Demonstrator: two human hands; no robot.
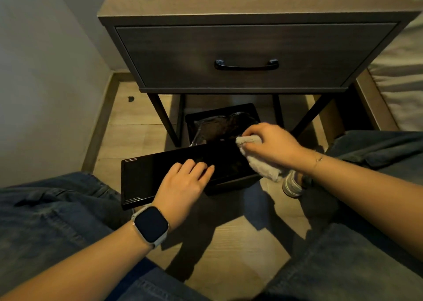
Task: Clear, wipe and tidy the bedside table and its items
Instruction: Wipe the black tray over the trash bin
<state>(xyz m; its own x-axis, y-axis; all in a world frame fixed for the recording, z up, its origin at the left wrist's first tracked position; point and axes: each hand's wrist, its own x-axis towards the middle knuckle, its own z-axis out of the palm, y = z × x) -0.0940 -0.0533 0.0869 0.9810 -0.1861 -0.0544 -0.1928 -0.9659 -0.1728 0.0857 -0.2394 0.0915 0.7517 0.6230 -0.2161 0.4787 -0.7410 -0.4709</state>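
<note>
You're looking down at a pale wood-plank floor [231,239], dim light, hard shadows across it. Grey wall [45,72] runs along the left w/ a wood skirting board [100,120] at its base. Small dark speck [131,99] on the floor far left, near the skirting. At right, a bed [402,81] w/ light bedding on a wood frame.

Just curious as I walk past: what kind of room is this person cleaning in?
Most likely a bedroom. A bedside table with one drawer stands against the wall, a bed's mattress edge lies beside it, and a small black bin sits underneath.
</note>
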